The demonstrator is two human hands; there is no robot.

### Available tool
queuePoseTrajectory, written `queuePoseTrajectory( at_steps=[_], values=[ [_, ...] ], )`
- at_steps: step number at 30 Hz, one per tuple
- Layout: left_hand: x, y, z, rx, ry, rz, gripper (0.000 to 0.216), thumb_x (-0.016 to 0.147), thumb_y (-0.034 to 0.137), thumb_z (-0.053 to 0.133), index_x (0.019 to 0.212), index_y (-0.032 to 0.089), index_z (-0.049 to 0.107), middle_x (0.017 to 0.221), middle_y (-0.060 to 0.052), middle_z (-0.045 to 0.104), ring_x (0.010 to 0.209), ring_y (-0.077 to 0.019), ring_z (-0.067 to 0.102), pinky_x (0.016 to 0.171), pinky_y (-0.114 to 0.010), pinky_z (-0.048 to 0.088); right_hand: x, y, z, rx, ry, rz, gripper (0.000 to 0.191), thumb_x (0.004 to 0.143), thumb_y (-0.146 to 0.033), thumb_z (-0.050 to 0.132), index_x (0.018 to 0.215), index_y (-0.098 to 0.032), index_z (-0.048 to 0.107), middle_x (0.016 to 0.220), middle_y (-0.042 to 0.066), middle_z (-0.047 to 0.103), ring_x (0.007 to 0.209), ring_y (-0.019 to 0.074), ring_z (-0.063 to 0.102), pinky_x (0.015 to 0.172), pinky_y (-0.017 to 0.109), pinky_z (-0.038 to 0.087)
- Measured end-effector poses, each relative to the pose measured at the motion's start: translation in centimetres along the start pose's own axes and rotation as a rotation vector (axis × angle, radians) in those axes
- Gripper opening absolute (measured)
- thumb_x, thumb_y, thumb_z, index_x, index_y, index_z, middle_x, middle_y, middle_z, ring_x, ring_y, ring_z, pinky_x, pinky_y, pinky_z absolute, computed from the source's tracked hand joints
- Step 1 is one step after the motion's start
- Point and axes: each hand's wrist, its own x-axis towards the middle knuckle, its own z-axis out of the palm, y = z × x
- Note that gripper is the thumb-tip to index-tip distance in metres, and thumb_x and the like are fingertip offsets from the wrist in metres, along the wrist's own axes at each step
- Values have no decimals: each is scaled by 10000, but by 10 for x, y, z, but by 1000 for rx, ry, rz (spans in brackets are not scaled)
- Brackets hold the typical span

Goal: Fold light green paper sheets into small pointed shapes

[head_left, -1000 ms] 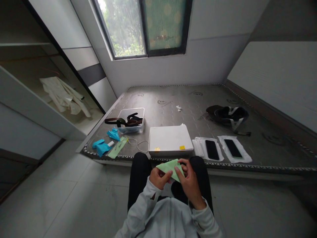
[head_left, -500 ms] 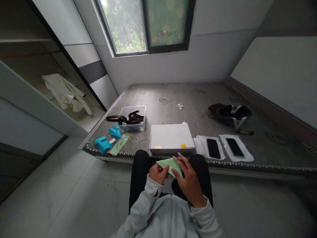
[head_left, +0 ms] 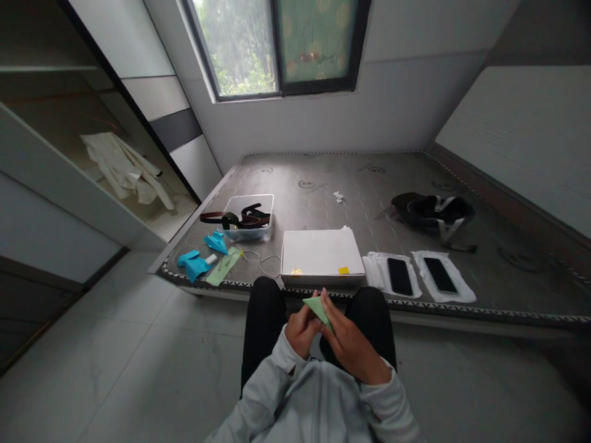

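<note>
Over my lap I hold a light green sheet of paper (head_left: pixel 319 309), folded to a pointed shape, between both hands. My left hand (head_left: pixel 301 331) is closed on its left side, thumb near the top. The fingers of my right hand (head_left: pixel 351 343) press along its right side and partly cover it. Just beyond my knees, a white box (head_left: pixel 322 253) with yellow tabs lies on the mattress. Left of it are another green strip of paper (head_left: pixel 225 266) and crumpled blue pieces (head_left: pixel 194 266) with a small white block (head_left: pixel 211 259).
A clear plastic bin (head_left: pixel 258 231) with dark straps stands at the left of the mattress (head_left: pixel 318 209). Right of the box, two phones (head_left: pixel 399 276) lie on white wrapping. A dark cap (head_left: pixel 431 212) rests farther right. A white cable (head_left: pixel 263 261) runs to the box.
The green paper now shows as a narrower wedge, tilted between my hands. My right hand has closed in over it, and the two hands are nearer together. The view has shifted slightly.
</note>
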Motion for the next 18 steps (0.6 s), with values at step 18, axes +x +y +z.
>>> queuePoseTrajectory(
  at_steps=[18],
  values=[
    [0, 10, 5, 267, 77, -49, 487, 851, 497, 443, 1141, 173, 662, 666, -18, 695, 546, -73, 573, 561, -132, 428, 1, -2, 5, 118, 83, 67, 554, 984, -244, 291, 1515, -179, 145, 1488, 88, 370, 1365, 189, 367, 1136, 399, 325]
  ],
)
